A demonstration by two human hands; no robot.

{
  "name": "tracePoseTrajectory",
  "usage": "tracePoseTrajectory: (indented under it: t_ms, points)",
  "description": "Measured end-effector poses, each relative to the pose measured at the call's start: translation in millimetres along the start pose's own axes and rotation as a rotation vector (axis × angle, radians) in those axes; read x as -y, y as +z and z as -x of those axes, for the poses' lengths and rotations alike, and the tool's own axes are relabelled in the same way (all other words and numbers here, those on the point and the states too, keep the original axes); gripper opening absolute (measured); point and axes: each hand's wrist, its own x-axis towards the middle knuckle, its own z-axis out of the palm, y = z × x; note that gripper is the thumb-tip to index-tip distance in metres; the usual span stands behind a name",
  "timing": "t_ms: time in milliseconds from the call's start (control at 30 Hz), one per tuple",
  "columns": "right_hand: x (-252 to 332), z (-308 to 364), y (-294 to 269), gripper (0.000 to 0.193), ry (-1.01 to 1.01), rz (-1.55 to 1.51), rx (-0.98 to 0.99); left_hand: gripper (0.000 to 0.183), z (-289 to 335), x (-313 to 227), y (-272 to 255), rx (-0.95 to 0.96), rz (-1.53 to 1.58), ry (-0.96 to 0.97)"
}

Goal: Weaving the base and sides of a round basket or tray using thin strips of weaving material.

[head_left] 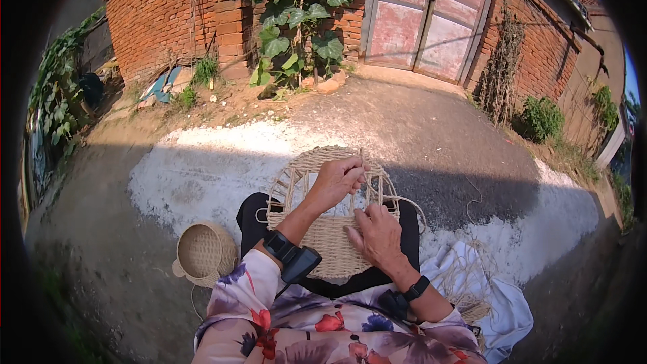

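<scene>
A woven straw-coloured basket piece [330,246] lies across my lap, with a closely woven near part, a woven far rim and an open framework of bars between them. Over the framework, my left hand [337,180] is closed, thumb and fingers pinching a thin upright straw cord [362,155]. My right hand [379,232] is bent over the right side of the piece, fingertips curled at a bar and thumb lying on the weave. A loose cord end [419,210] loops out past the right edge. The fingers partly hide the bars under them.
A small round woven basket [204,253] sits on the ground at my left. At my right, loose straw cord [472,276] lies on a white cloth [507,310]. Farther off are a leafy plant [296,27], a brick wall [158,20] and a faded red metal door [404,20].
</scene>
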Motion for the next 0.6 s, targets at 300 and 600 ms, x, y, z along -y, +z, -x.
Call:
tracePoseTrajectory:
  t_ms: [300, 600]
  points:
    - [-6, -2, 10, 0.025, 0.069, -0.097, -0.033, 0.019, 19, 9, 13, 0.157, -0.512, 0.102]
    - [-7, 2, 10, 0.025, 0.013, -0.136, -0.133, 0.032, 72, -9, -22, 0.046, -0.069, -0.233]
